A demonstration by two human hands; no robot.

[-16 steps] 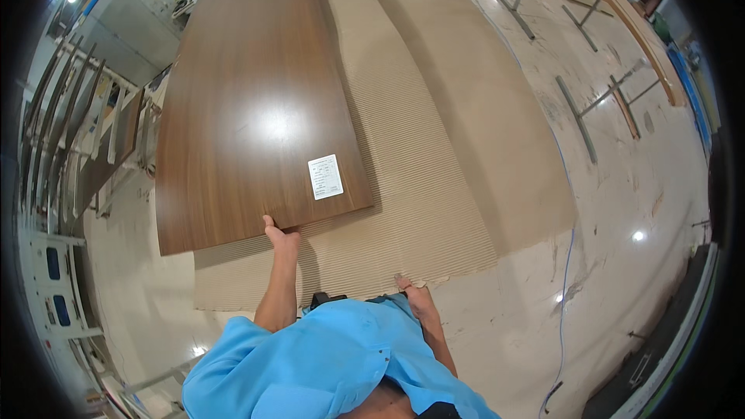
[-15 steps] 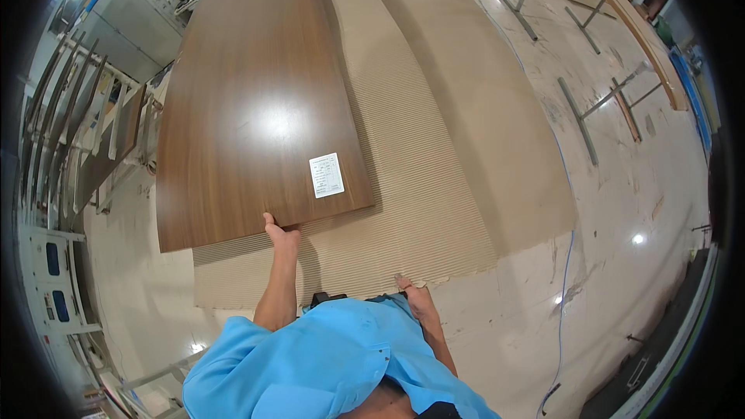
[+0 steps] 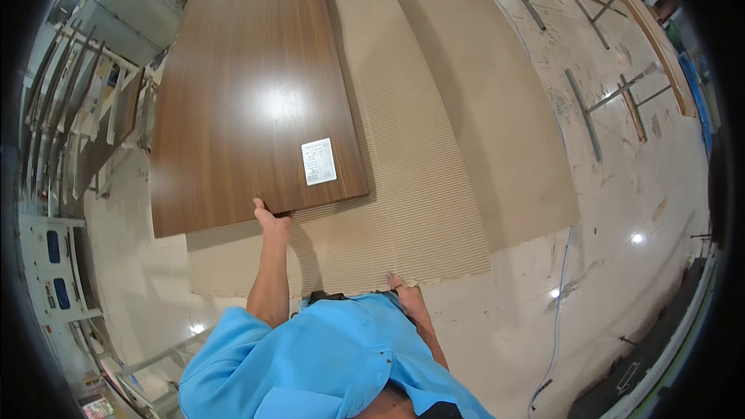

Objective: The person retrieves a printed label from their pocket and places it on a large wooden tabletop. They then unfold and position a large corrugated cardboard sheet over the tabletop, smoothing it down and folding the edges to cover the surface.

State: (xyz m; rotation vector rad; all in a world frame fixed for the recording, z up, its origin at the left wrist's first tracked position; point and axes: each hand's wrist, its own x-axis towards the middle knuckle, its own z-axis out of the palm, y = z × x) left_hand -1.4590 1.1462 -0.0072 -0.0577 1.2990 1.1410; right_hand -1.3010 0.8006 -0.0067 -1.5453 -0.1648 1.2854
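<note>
A large brown wood-grain panel [image 3: 248, 46] with a glossy top and a white label [image 3: 318, 161] reaches away from me on the left. My left hand [image 3: 272, 218] grips its near edge, thumb on top and fingers hidden underneath. Under the panel and to its right lies a ribbed corrugated cardboard sheet [image 3: 411, 147]. My right hand [image 3: 406, 295] is curled by my waist at the sheet's near edge. Its thumb lies over that edge; the other fingers are mostly hidden.
A smoother cardboard sheet [image 3: 508, 163] lies farther right. Metal T-shaped stands [image 3: 587, 120] and a long wooden strip [image 3: 663, 54] are beyond it. A cable [image 3: 560, 302] runs across the pale floor. Racks with curved dark pieces [image 3: 50, 109] stand at the left.
The panel's near edge and my left hand on it sit slightly farther up and left in the picture. The view has shifted a little. Both hands keep their shape.
</note>
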